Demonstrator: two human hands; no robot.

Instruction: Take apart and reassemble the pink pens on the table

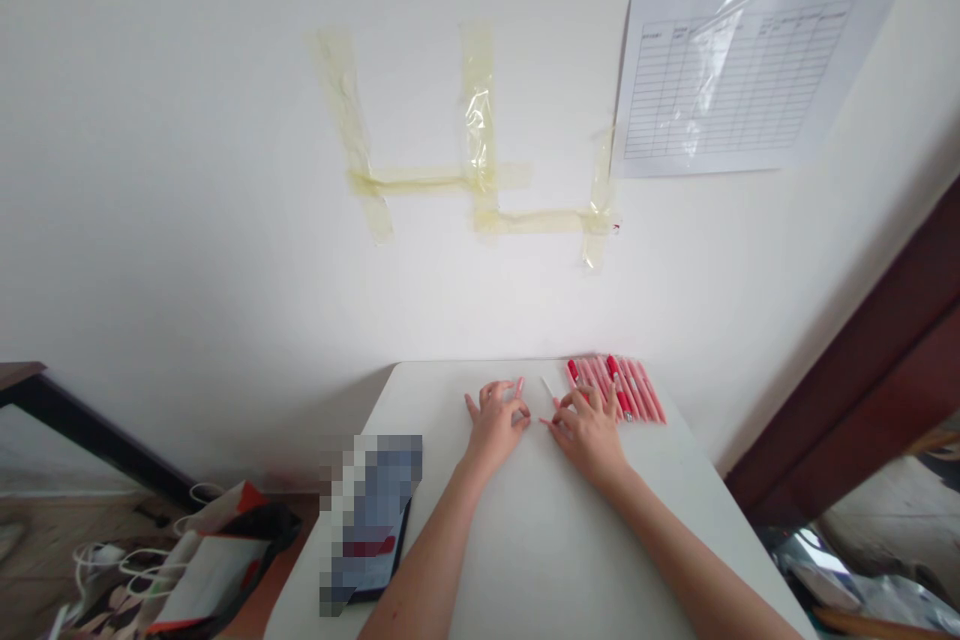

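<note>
- Left hand: fingers curled, pinching anything or not cannot tell
- Right hand: fingers spread, overlapping slim pink-and-red plastic tubes
- Tubes: side by side on a white table

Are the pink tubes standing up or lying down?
Lying flat: the pink tubes sit side by side on the white table.

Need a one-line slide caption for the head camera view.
Left hand and right hand over a white table, beside a row of pink and red tubes.
</note>
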